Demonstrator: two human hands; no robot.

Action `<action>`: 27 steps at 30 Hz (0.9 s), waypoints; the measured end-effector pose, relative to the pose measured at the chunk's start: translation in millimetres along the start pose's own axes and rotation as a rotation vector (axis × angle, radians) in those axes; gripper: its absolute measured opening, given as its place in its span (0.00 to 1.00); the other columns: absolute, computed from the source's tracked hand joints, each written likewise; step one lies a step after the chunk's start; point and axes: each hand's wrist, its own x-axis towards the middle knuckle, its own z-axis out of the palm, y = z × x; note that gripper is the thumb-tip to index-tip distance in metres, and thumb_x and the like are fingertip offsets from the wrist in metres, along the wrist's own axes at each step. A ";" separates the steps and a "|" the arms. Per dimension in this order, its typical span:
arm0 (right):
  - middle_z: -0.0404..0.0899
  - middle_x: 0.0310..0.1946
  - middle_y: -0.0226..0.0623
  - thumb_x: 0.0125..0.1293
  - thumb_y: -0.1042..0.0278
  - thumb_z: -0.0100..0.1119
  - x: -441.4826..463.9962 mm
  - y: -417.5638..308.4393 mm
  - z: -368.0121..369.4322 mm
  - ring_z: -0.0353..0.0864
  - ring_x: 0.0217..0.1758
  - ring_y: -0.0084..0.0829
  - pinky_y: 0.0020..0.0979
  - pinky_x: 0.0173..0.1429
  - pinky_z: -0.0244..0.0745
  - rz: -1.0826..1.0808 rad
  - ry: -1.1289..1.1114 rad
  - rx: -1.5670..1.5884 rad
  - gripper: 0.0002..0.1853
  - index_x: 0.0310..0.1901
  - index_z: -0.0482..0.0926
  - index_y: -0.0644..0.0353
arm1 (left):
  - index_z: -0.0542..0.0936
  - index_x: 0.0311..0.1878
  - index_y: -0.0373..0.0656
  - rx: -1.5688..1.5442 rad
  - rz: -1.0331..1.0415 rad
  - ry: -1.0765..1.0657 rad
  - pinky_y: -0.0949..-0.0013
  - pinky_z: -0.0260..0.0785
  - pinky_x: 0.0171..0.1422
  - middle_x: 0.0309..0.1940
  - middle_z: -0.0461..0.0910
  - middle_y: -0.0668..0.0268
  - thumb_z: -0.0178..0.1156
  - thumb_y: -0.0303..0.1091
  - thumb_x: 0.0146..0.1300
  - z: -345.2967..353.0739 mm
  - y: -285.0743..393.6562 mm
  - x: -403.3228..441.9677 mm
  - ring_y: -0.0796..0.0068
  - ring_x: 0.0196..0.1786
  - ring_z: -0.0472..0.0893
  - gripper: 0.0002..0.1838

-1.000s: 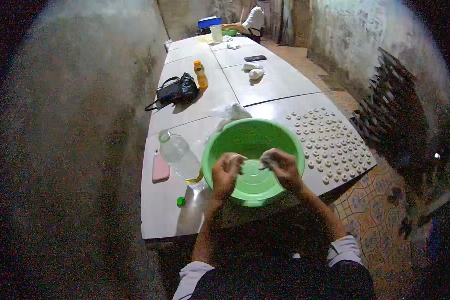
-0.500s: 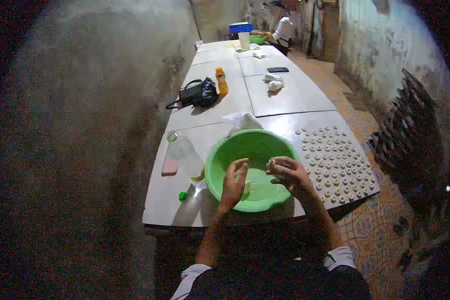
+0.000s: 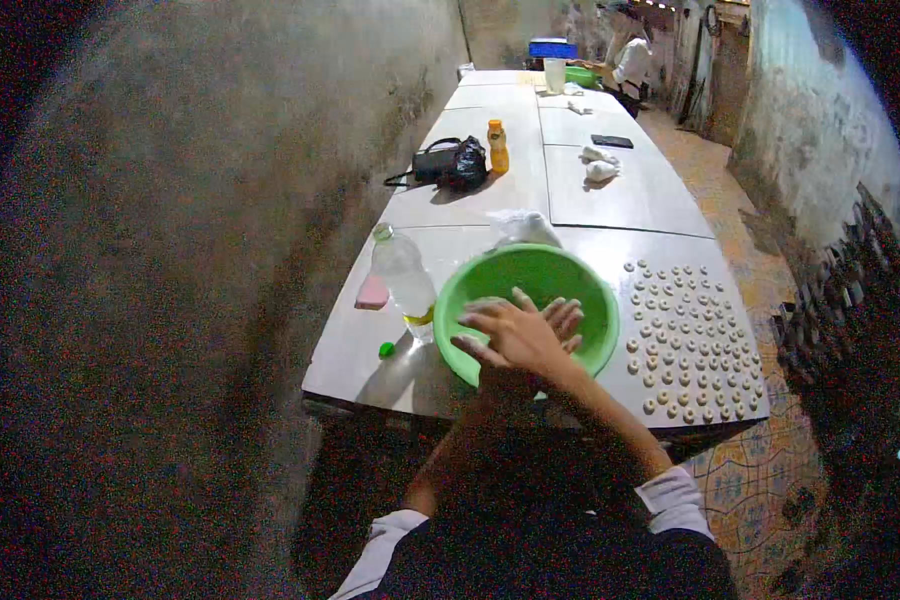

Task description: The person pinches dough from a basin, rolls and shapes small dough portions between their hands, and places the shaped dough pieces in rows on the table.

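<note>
A green plastic basin (image 3: 600,345) stands at the near edge of the table. Above it my hands cross, palms facing. My right hand (image 3: 518,335) lies on top, its fingers stretched out to the left, with whitish residue on them. Under it my left hand (image 3: 566,318) points its straight fingers to the right. Whatever may lie between the palms is hidden. Rows of small pale rings (image 3: 695,345), which look like dough, cover the table right of the basin. To the left is a clear plastic bottle (image 3: 402,275), uncapped, near a green cap (image 3: 387,350).
Beside the bottle lies a pink object (image 3: 372,293). A white plastic bag (image 3: 523,227) sits behind the basin. Farther along are a black bag (image 3: 455,165), an orange bottle (image 3: 498,147), a phone (image 3: 612,142) and a white bundle (image 3: 600,165). Another person (image 3: 630,62) works at the far end.
My hands were apart over the basin and have come together, the right crossing over the left. The whole view has swung, so the table's things appear farther right.
</note>
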 end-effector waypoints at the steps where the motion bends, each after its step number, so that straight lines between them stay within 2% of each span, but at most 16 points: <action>1: 0.73 0.53 0.36 0.61 0.48 0.51 1.3 2.4 -2.9 0.71 0.56 0.37 0.49 0.66 0.52 0.051 -0.256 -0.004 0.24 0.55 0.72 0.50 | 0.46 0.69 0.42 0.181 -0.411 0.162 0.53 0.61 0.65 0.70 0.49 0.54 0.41 0.59 0.64 10.7 35.9 -4.5 0.64 0.66 0.62 0.39; 2: 0.72 0.55 0.35 0.62 0.48 0.49 4.6 3.7 -5.0 0.70 0.58 0.35 0.50 0.66 0.52 0.097 -0.508 -0.011 0.25 0.58 0.70 0.50 | 0.46 0.69 0.42 0.217 -0.611 0.312 0.53 0.60 0.65 0.70 0.49 0.53 0.41 0.60 0.63 14.8 54.0 -0.6 0.63 0.67 0.60 0.41; 4: 0.69 0.58 0.39 0.62 0.40 0.44 -6.5 -16.7 2.1 0.67 0.62 0.41 0.55 0.67 0.48 0.027 -0.400 -0.152 0.29 0.58 0.70 0.50 | 0.46 0.70 0.41 0.185 -0.664 0.475 0.53 0.57 0.67 0.70 0.48 0.53 0.41 0.63 0.61 20.3 63.6 7.5 0.63 0.69 0.57 0.43; 6: 0.66 0.61 0.41 0.61 0.37 0.43 -16.0 -53.9 7.8 0.63 0.65 0.43 0.58 0.67 0.46 -0.039 -0.138 -0.009 0.32 0.59 0.69 0.50 | 0.45 0.70 0.41 0.202 -0.710 0.547 0.52 0.54 0.69 0.70 0.47 0.52 0.41 0.65 0.60 37.6 64.4 8.3 0.62 0.71 0.54 0.45; 8: 0.62 0.64 0.39 0.60 0.34 0.42 -13.7 -47.8 18.7 0.59 0.68 0.41 0.60 0.67 0.45 -0.049 -0.156 -0.105 0.34 0.61 0.67 0.50 | 0.45 0.70 0.40 0.266 -0.792 0.640 0.52 0.51 0.71 0.71 0.46 0.52 0.41 0.67 0.58 41.7 59.4 8.4 0.61 0.72 0.50 0.48; 10: 0.62 0.65 0.37 0.61 0.34 0.41 18.0 -25.1 1.7 0.58 0.69 0.41 0.60 0.67 0.42 0.171 -0.561 -0.008 0.34 0.61 0.67 0.48 | 0.39 0.70 0.36 1.016 -1.216 0.539 0.53 0.41 0.74 0.72 0.40 0.52 0.36 0.71 0.57 45.7 54.2 2.9 0.59 0.74 0.43 0.51; 11: 0.61 0.66 0.36 0.61 0.34 0.41 19.8 -16.2 -4.8 0.57 0.69 0.40 0.59 0.69 0.39 0.249 -0.381 -0.082 0.34 0.62 0.66 0.48 | 0.41 0.70 0.40 0.090 -1.058 0.178 0.53 0.34 0.75 0.72 0.39 0.53 0.33 0.60 0.64 -9.2 85.0 -7.9 0.59 0.75 0.39 0.41; 14: 0.62 0.64 0.39 0.60 0.32 0.38 -5.7 -5.1 10.9 0.55 0.69 0.49 0.65 0.67 0.35 0.087 -0.241 -0.308 0.35 0.59 0.70 0.50 | 0.39 0.70 0.38 0.165 -0.883 0.338 0.53 0.34 0.75 0.72 0.36 0.52 0.32 0.63 0.63 3.3 86.7 10.3 0.58 0.74 0.39 0.44; 16: 0.62 0.64 0.41 0.60 0.27 0.31 -11.2 -39.4 20.2 0.54 0.69 0.50 0.66 0.67 0.33 0.240 -0.294 -0.124 0.39 0.60 0.69 0.51 | 0.37 0.70 0.35 0.233 -0.698 0.474 0.52 0.34 0.75 0.72 0.34 0.52 0.32 0.66 0.61 6.8 82.0 22.6 0.56 0.74 0.39 0.48; 18: 0.61 0.65 0.42 0.60 0.27 0.31 15.9 -17.2 14.9 0.54 0.70 0.46 0.63 0.68 0.32 0.159 -0.559 0.085 0.40 0.63 0.65 0.50 | 0.38 0.70 0.36 0.088 -0.868 0.507 0.51 0.35 0.74 0.72 0.35 0.51 0.31 0.62 0.65 -5.5 77.0 15.3 0.56 0.74 0.40 0.43; 19: 0.61 0.65 0.42 0.60 0.27 0.31 22.5 -2.0 14.1 0.54 0.70 0.45 0.62 0.69 0.32 0.246 -0.520 0.052 0.40 0.64 0.64 0.50 | 0.39 0.70 0.36 0.039 -0.964 0.454 0.51 0.35 0.74 0.72 0.35 0.51 0.30 0.61 0.66 -9.9 80.8 6.4 0.56 0.74 0.40 0.42; 20: 0.61 0.65 0.42 0.61 0.28 0.32 25.0 14.2 12.1 0.55 0.70 0.44 0.62 0.69 0.32 0.332 -0.478 0.019 0.40 0.65 0.62 0.49 | 0.39 0.70 0.36 0.780 -1.052 0.665 0.51 0.36 0.74 0.72 0.37 0.52 0.31 0.60 0.66 8.9 65.7 15.2 0.54 0.74 0.42 0.41; 21: 0.59 0.66 0.42 0.61 0.29 0.34 25.8 22.6 7.4 0.54 0.70 0.46 0.62 0.69 0.33 0.326 -0.525 -0.221 0.39 0.65 0.61 0.49 | 0.39 0.70 0.36 0.781 -1.059 0.670 0.51 0.36 0.74 0.72 0.37 0.52 0.31 0.60 0.66 14.4 55.0 15.0 0.54 0.74 0.42 0.41; 24: 0.65 0.62 0.44 0.59 0.31 0.38 -2.9 -4.9 8.1 0.60 0.65 0.48 0.66 0.66 0.41 0.244 -0.457 -0.053 0.38 0.59 0.69 0.55 | 0.38 0.70 0.36 0.850 0.053 0.357 0.52 0.37 0.74 0.71 0.35 0.46 0.38 0.68 0.59 8.8 21.3 2.8 0.48 0.73 0.40 0.50; 25: 0.56 0.67 0.43 0.61 0.31 0.36 -7.9 -19.8 15.6 0.49 0.72 0.48 0.63 0.69 0.30 0.068 -0.468 -0.125 0.38 0.65 0.62 0.51 | 0.42 0.70 0.36 0.216 -0.683 0.559 0.47 0.39 0.73 0.71 0.41 0.49 0.29 0.53 0.67 -5.3 88.2 21.4 0.51 0.73 0.43 0.36; 27: 0.55 0.68 0.43 0.61 0.31 0.36 2.7 -13.0 15.3 0.49 0.72 0.48 0.63 0.69 0.30 0.098 -0.533 -0.061 0.39 0.65 0.62 0.53 | 0.42 0.70 0.36 0.197 -0.725 0.759 0.47 0.38 0.73 0.71 0.40 0.49 0.29 0.53 0.67 -2.6 76.0 4.1 0.51 0.73 0.43 0.36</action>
